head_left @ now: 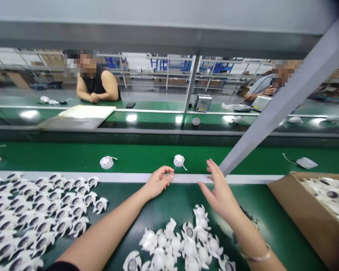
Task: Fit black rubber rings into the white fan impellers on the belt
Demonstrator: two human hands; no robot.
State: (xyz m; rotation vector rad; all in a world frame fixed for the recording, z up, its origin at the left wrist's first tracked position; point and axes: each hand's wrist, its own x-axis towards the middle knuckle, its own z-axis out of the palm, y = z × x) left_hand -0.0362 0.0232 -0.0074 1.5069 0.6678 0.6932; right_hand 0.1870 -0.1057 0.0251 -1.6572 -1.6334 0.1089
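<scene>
Both my hands reach toward the green conveyor belt. My left hand hovers at the belt's near rail, its fingers loosely curled with nothing visible in them. Just beyond its fingertips, a round white motor-like part with a short wire lies on the belt, not touched. My right hand is held up near the slanted post, thumb and fingers spread, holding nothing. Between my forearms is a loose heap of white fan impellers. More white impellers stand in rows on the green bench to the left.
A cardboard box of white impellers stands at the right. The grey slanted post crosses beside my right hand. Another round white part and a bagged piece lie on the belt. Two people sit across the line.
</scene>
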